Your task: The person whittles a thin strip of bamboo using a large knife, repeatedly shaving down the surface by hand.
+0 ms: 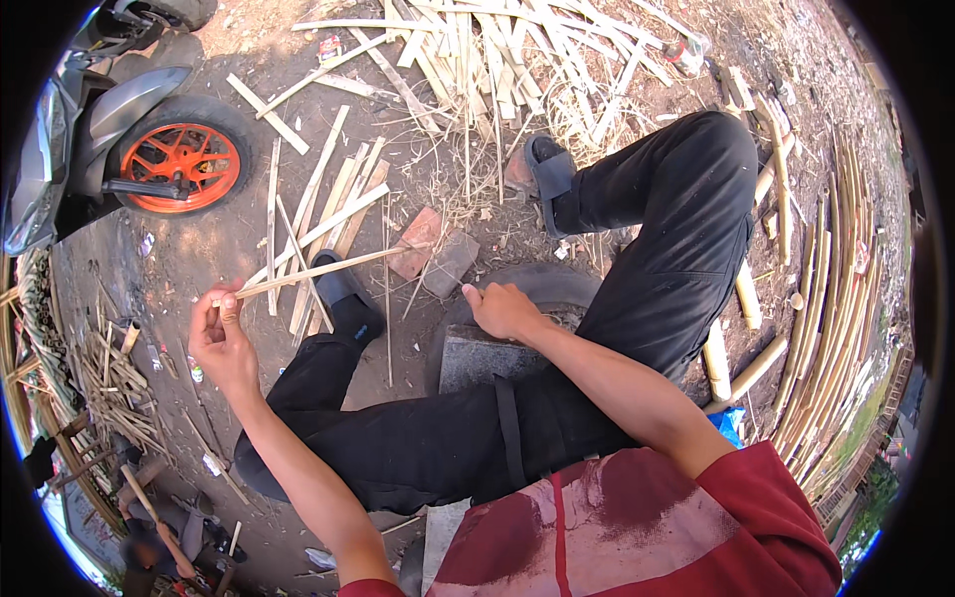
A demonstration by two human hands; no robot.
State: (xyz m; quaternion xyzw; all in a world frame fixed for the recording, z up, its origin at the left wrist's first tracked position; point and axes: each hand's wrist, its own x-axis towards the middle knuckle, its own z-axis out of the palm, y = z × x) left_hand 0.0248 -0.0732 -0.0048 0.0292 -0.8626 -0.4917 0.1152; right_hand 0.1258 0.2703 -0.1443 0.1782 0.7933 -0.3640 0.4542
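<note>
My left hand (224,333) pinches one end of a thin split bamboo strip (328,269) between thumb and fingers. The strip points right and slightly away from me, its far end over a reddish brick (416,242). Over a grey stone block (476,360) and a tyre (547,284), my right hand (502,310) is closed, apart from the strip. A small dark tip shows by its thumb; the rest of what it grips is hidden. A greyish brick (452,264) lies just beyond that hand.
Split bamboo strips (343,204) lie past my left foot, with a larger heap (487,60) farther off. A motorbike with an orange-rimmed wheel (184,167) stands far left. Long bamboo poles (821,298) line the right side. Another person (164,537) is at the lower left.
</note>
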